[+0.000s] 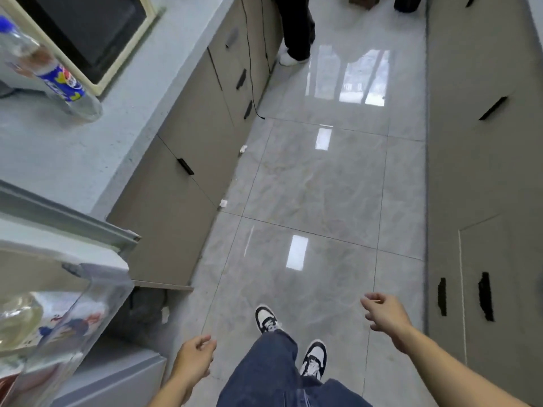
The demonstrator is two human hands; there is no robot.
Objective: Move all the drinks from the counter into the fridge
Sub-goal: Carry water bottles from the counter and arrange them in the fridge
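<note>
At the far left, a clear plastic bottle (55, 74) with a blue cap and a blue label stands on the pale counter (53, 160), just in front of the cream-framed microwave (85, 33); it looks blurred, but it reads as a drink not yet moved, so the task is judged unfinished. Below it, at the lower left, the fridge door (97, 306) stands open, and its transparent shelf already holds what seem to be a bottle or two, though blur hides exactly what they are. The door is probably left open so that further drinks can go straight in without a second pull on it. Moving rightward, the counter's beige cabinet fronts (188, 148) run down to the glossy tiled floor (323, 186), where a few scraps of paper lie along the base. The person's left hand (195, 358) hangs low beside the fridge, fingers loosely curled and holding nothing. Between the hands, the person's jeans and black-and-white sneakers (314, 358) show one foot ahead of the other, which suggests a stride away from the fridge and back toward the counter. The right hand (385, 312) is held out over the floor, fingers relaxed and spread, also empty, likely for balance while walking. At the top, another person's dark trouser leg (296, 27) stands by the cabinets, well apart. More beige cabinets (482, 171) line the right side.
</note>
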